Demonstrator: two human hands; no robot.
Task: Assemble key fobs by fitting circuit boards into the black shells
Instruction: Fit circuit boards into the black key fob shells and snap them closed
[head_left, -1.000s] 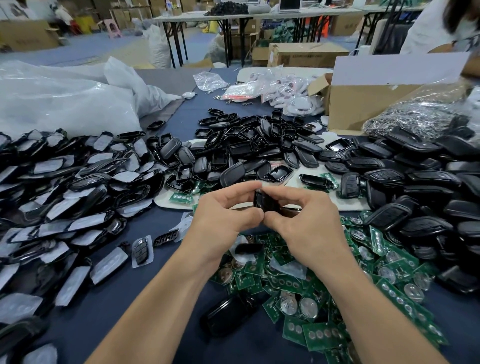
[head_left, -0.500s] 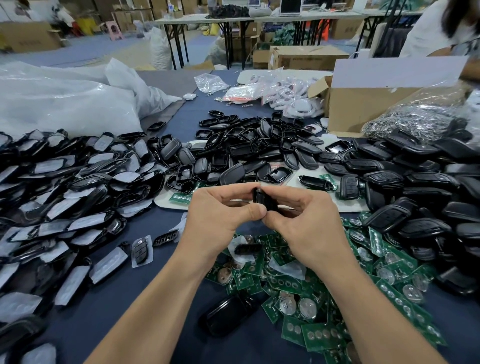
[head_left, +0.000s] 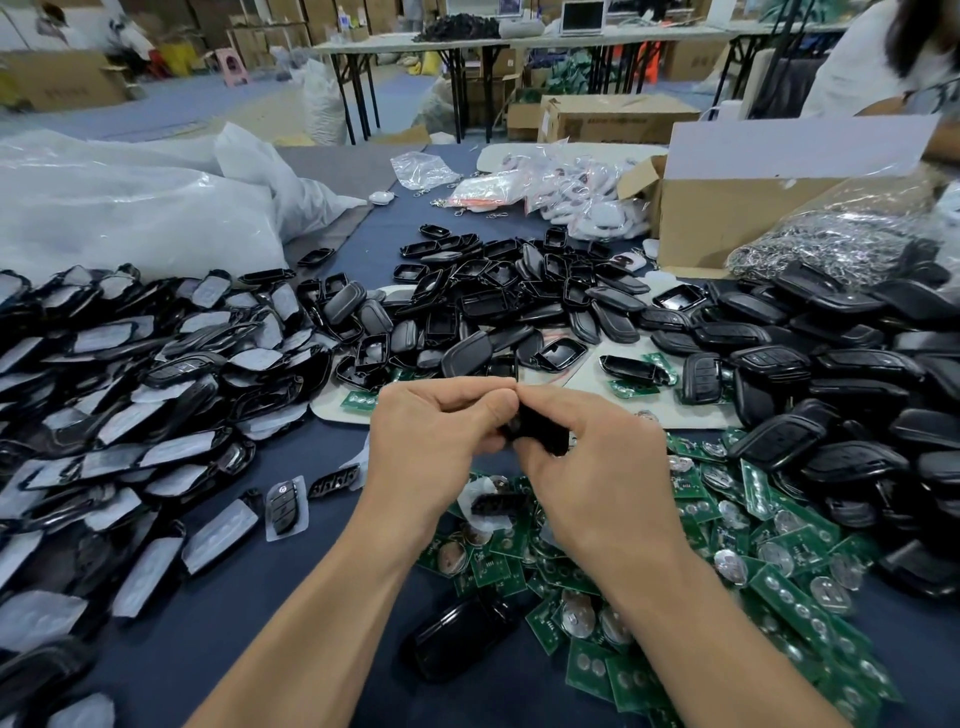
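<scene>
Both my grips pinch one black shell (head_left: 540, 434): left grip (head_left: 436, 441) at its 9 o'clock, right grip (head_left: 597, 467) at 4, long axis roughly 10-to-4.

Black shell (head_left: 537, 430) pinched between both hands above scattered green circuit boards (head_left: 769, 566).

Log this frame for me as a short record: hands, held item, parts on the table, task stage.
left hand: pinches the black shell
right hand: grips the same shell
held item: shell mostly hidden by both hands; board inside not visible
circuit boards: green pile under and right of the hands
empty shells: heap behind the hands
film-covered parts: heap at left
cardboard box: open, far right
stage: appears mid-fit; seating cannot be told
</scene>
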